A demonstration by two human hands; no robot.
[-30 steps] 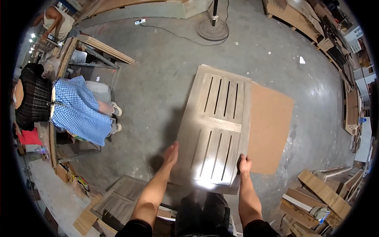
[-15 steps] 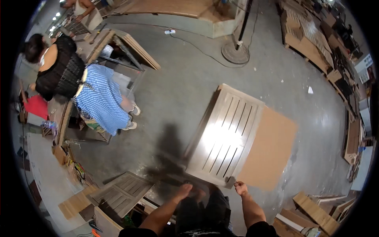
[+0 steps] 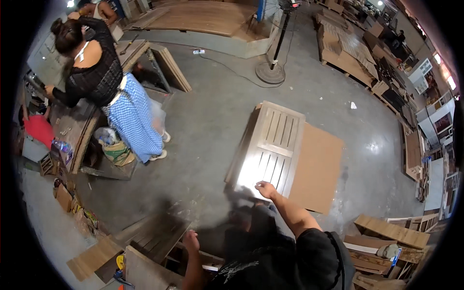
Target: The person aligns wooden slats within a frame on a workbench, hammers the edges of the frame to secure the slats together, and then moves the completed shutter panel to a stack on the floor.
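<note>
A pale wooden slatted panel (image 3: 275, 151) lies flat on a low stack on the floor ahead of me. My right hand (image 3: 265, 189) is over its near end, fingers curled and pressed together; anything in them is too small to make out. Whether it touches the wood I cannot tell. My left hand (image 3: 191, 240) is lower and to the left, close to the edge of a darker slatted panel (image 3: 155, 238). Its fingers are partly hidden and blurred. Bare brown cardboard (image 3: 316, 166) extends from under the right side of the pale panel.
At the left, a person in a blue checked skirt (image 3: 137, 118) stands at a workbench (image 3: 77, 140); another person (image 3: 102, 12) is behind. A round-based stand (image 3: 270, 73) with a trailing cord stands ahead. Wood boards (image 3: 391, 231) lie at the lower right, stacked panels (image 3: 345, 46) at the far right.
My right hand has moved left and forward, from the panel's near right corner to over its near end. My left hand has moved left toward the darker panel. The standing person has straightened and raised an arm.
</note>
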